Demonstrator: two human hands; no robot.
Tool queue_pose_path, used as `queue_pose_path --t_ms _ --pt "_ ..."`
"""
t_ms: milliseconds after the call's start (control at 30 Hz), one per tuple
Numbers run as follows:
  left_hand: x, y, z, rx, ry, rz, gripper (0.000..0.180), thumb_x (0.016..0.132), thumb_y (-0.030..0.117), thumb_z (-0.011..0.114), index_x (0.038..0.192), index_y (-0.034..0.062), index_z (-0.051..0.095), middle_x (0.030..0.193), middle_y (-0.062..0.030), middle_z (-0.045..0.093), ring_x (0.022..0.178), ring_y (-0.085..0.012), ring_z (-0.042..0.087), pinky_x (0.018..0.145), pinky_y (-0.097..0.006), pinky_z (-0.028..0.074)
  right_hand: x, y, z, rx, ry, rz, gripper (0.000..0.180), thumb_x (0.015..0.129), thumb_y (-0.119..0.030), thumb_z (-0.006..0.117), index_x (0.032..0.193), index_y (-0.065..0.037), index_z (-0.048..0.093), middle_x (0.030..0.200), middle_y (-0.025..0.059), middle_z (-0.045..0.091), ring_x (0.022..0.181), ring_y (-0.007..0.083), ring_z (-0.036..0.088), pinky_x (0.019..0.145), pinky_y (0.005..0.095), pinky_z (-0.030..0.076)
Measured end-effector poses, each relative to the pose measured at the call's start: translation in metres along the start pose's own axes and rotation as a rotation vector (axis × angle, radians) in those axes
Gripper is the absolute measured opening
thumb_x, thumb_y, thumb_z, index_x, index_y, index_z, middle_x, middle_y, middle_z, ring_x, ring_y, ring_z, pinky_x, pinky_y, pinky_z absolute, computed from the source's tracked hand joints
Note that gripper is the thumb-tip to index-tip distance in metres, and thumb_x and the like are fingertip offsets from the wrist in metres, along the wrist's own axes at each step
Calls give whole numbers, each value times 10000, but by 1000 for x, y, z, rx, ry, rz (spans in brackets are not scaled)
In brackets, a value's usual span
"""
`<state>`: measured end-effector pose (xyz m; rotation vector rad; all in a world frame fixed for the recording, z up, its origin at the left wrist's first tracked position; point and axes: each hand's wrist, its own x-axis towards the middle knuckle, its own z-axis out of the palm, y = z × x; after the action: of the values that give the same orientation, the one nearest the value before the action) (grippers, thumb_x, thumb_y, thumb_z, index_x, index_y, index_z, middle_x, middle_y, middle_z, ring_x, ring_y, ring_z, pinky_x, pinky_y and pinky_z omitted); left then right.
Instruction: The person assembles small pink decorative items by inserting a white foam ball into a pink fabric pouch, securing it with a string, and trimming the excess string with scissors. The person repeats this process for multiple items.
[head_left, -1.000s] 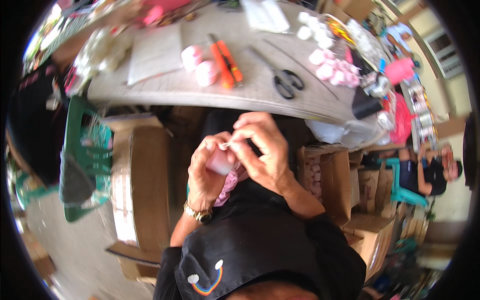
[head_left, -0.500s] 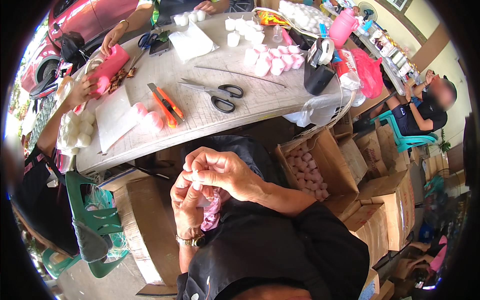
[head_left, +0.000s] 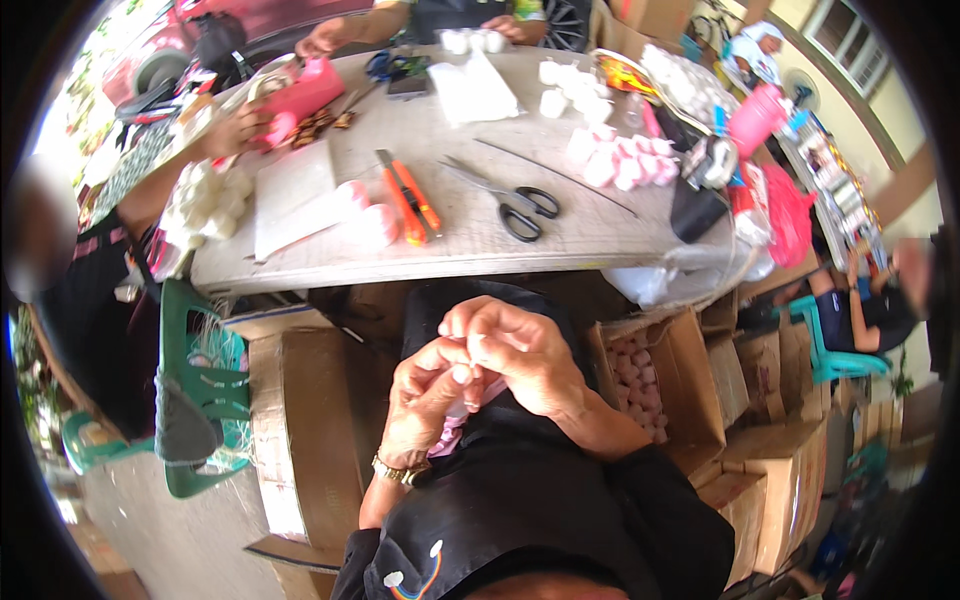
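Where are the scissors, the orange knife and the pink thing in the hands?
scissors (head_left: 512, 203), head view, on the blades near the pivot.
orange knife (head_left: 411, 199), head view, middle of its body.
pink thing (head_left: 452, 432), head view, the part showing below the left hand (head_left: 425, 400) and right hand (head_left: 525, 355).

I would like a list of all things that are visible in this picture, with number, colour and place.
table: one, grey, across the top.
scissors: one pair, black handles, table centre.
utility knives: two, orange, left of the scissors.
small pink and white rolls: many, on the table right of centre.
white sheet: one, table left.
open cardboard box: one, brown, pink pieces inside, right of the hands.
closed cardboard box: one, brown, left of the hands.
plastic chair: one, green, far left.
pink frilly piece: one, between both hands.
left hand: wears a gold watch, pinches the piece.
right hand: fingers closed over the same piece.
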<state>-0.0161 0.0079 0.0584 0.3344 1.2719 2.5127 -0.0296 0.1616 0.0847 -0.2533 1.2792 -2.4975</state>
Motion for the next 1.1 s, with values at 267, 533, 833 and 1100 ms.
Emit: queue_pose_path --t_ms 267,533,833,1100 --pt "-4 9 1 -20 -16 -100 131 947 187 623 921 59 623 719 -7 566 670 -87 512 676 -249 448 2 5 -3 2 -57 -167 152 926 -128 604 866 6 570 1067 80 500 1096 219 513 992 428 457" --pt "-4 12 4 -26 -24 -67 127 948 166 613 924 42 601 728 -18 553 652 -96 491 672 -260 445 1 6 -1 78 -57 -176 119 924 -107 589 904 7 562 1077 77 494 1113 214 502 1018 423 437" --pt "-5 -2 -6 -44 34 -50 159 952 205 610 922 50 588 717 -14 561 658 -92 529 691 -252 475 17 -10 -15 141 55 -464 71 920 -78 577 958 -19 587 1100 85 555 1019 200 552 913 354 475" --pt "2 -18 -9 -99 129 -34 171 955 214 620 989 49 595 765 0 578 649 -68 527 655 -226 472 9 14 -7 -401 18 -181 135 930 -96 602 979 25 641 1147 128 580 1001 169 577 778 277 495"
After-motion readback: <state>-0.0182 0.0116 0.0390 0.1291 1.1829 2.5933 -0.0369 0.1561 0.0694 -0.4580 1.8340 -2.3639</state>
